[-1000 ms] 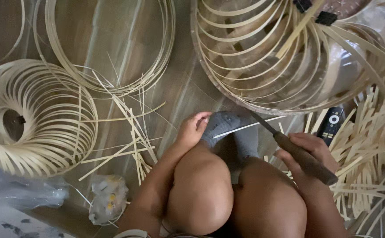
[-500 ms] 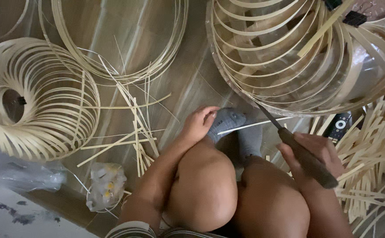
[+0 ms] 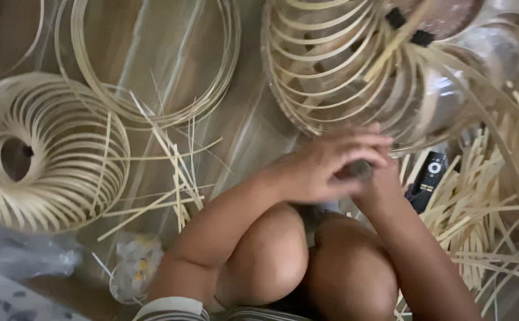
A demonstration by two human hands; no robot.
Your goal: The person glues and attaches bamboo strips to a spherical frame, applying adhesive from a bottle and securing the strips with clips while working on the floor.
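Both hands have come together above my knees since half a second ago, when my left hand pressed on a grey block and my right held the knife out to the side.

Beyond the hands sits a big round frame of bamboo hoops. Farther off to their left lies a finished ribbed bamboo shade, with loose bamboo strips scattered between it and my left forearm. Just to the right of the hands a black remote control lies among a heap of splints. A crumpled plastic wrapper sits by my left elbow.

My left hand is blurred, fingers curled over the dark knife handle, whose end peeks out. My right hand is mostly hidden behind it; I cannot tell its grip.
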